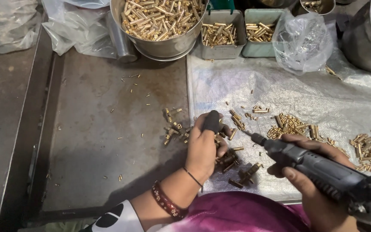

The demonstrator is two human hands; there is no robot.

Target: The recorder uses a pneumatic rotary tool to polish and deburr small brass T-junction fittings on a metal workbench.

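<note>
My left hand [203, 147] rests on the bench with its fingers curled around small brass parts; a black cover sits on the raised index fingertip. My right hand [312, 180] grips a dark grey power screwdriver [323, 169], its bit pointing left toward the left hand, a short gap between them. Loose brass fittings [235, 163] lie under and between both hands. More brass pieces [290, 125] are heaped just beyond the tool's tip.
A large steel bowl [162, 47] full of brass pieces stands at the back, with two small grey bins [224, 51] of brass beside it. A clear plastic bag [302, 43] and a steel pot [363, 43] sit at the back right. Woven plastic sheet [280, 94] covers the right bench.
</note>
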